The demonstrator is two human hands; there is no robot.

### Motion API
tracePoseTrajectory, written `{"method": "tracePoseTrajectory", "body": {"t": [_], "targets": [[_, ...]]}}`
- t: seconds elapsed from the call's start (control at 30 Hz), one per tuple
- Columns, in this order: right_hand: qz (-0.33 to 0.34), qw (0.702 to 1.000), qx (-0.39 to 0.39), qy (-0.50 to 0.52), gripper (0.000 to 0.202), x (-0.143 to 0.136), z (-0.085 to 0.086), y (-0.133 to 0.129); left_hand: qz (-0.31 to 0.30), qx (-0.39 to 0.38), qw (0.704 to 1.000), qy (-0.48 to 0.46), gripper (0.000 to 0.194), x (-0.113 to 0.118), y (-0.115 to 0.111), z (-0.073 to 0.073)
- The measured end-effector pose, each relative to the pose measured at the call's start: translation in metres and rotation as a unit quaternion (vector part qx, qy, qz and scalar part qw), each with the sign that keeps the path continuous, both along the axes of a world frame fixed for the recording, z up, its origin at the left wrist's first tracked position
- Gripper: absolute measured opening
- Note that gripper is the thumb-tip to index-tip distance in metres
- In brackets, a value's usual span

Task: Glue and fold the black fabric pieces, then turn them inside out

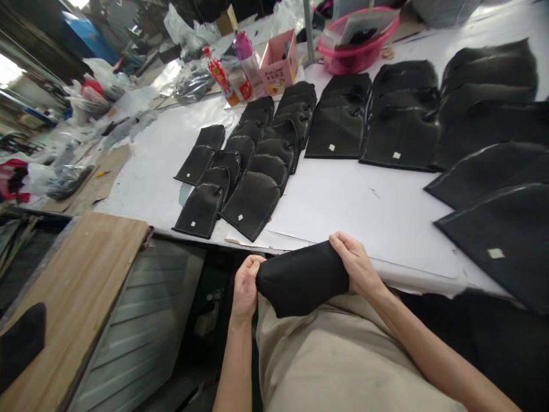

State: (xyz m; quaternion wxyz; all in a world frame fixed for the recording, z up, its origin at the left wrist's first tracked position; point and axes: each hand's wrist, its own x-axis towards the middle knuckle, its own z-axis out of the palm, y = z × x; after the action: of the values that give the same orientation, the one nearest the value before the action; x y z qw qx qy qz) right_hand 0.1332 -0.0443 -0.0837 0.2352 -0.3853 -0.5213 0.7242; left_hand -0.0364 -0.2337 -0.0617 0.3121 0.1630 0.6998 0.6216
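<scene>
A black fabric piece (304,280) is stretched between my two hands, just off the table's front edge and over my lap. My left hand (247,286) pinches its upper left corner. Its upper right corner and right side are gripped by my right hand (354,260). Beyond it, overlapping rows of black pieces (253,200) lie on the white table (326,200), some with small pale stickers. Larger black pieces (501,229) are spread at the right.
At the back stand a pink basin (360,54), a pink box (279,66), a red-capped bottle (218,74) and a purple-lidded bottle (249,60). Left of the table, a wooden board (77,286) carries a dark piece (23,343). Plastic bags (94,91) lie at the far left.
</scene>
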Motion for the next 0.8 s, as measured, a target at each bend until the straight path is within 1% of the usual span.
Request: {"method": "tracePoseTrajectory", "body": {"t": [0.07, 0.13, 0.17, 0.23, 0.27, 0.3, 0.33, 0.37, 0.43, 0.5, 0.57, 0.63, 0.67, 0.73, 0.8], "targets": [[0.009, 0.995, 0.100, -0.024, 0.045, -0.003, 0.004, 0.004, -0.062, -0.043, 0.996, 0.046, 0.032, -0.006, 0.001, 0.006], [0.024, 0.983, 0.176, -0.039, 0.043, -0.009, 0.010, 0.003, -0.144, -0.095, 0.978, 0.118, 0.033, -0.008, 0.010, 0.014], [0.037, 0.978, 0.202, -0.042, 0.040, -0.012, 0.013, 0.002, -0.188, -0.121, 0.960, 0.168, 0.033, -0.007, 0.017, 0.019], [0.066, 0.967, 0.242, -0.044, 0.036, -0.018, 0.019, -0.004, -0.261, -0.154, 0.913, 0.273, 0.031, -0.002, 0.035, 0.025], [0.077, 0.962, 0.260, -0.045, 0.034, -0.021, 0.022, -0.006, -0.287, -0.158, 0.892, 0.313, 0.032, 0.000, 0.043, 0.027], [0.083, 0.956, 0.277, -0.047, 0.034, -0.022, 0.024, -0.008, -0.304, -0.156, 0.877, 0.339, 0.034, 0.002, 0.051, 0.027], [0.082, 0.951, 0.295, -0.050, 0.033, -0.022, 0.025, -0.007, -0.315, -0.151, 0.869, 0.350, 0.037, 0.003, 0.056, 0.026], [0.074, 0.946, 0.311, -0.056, 0.033, -0.021, 0.026, -0.005, -0.320, -0.144, 0.869, 0.348, 0.042, 0.001, 0.059, 0.025], [0.044, 0.939, 0.332, -0.074, 0.034, -0.017, 0.025, 0.006, -0.324, -0.131, 0.884, 0.309, 0.050, -0.006, 0.057, 0.020], [0.016, 0.938, 0.333, -0.090, 0.037, -0.010, 0.022, 0.020, -0.318, -0.117, 0.915, 0.217, 0.055, -0.017, 0.047, 0.015], [-0.005, 0.943, 0.317, -0.098, 0.042, -0.006, 0.018, 0.033, -0.285, -0.090, 0.950, 0.092, 0.057, -0.025, 0.033, 0.010], [-0.021, 0.955, 0.281, -0.091, 0.049, -0.005, 0.012, 0.043, -0.232, -0.036, 0.972, -0.028, 0.059, -0.024, 0.018, 0.006], [-0.028, 0.963, 0.255, -0.082, 0.052, -0.005, 0.008, 0.045, -0.203, -0.002, 0.976, -0.079, 0.062, -0.021, 0.011, 0.003], [-0.042, 0.979, 0.190, -0.060, 0.057, -0.009, 0.000, 0.047, -0.158, 0.062, 0.972, -0.160, 0.071, -0.007, 0.000, -0.003], [-0.064, 0.990, 0.117, -0.037, 0.059, -0.014, -0.009, 0.045, -0.123, 0.099, 0.965, -0.208, 0.074, 0.011, -0.009, -0.011]]}}
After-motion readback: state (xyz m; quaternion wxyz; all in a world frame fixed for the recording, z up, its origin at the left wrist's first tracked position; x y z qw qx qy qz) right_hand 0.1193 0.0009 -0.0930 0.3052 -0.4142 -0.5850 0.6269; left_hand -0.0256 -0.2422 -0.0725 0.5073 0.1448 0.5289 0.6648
